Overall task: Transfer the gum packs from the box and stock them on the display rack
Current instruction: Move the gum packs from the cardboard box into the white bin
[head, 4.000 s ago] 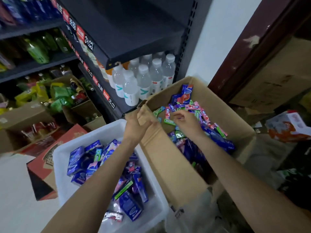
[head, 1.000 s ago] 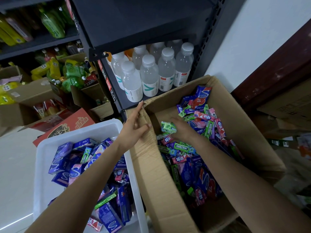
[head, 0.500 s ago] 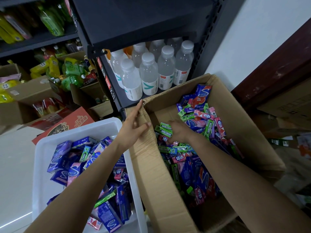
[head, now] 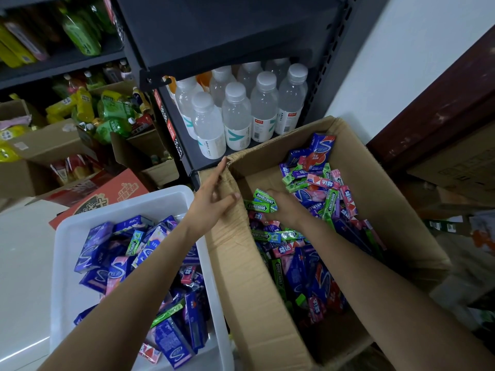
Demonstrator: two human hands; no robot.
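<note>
Doublemint gum packs, pinched in my right hand just above the heap inside the cardboard box, should rise level past the flap my flat, straight-fingered left hand presses back (loose sticks slip easily).

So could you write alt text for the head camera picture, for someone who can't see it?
A person's right hand grips green gum packs inside a cardboard box full of mixed gum, while the left hand rests open on the box's flap. A white bin of more gum sits to the left, below a shelf of water bottles.
</note>
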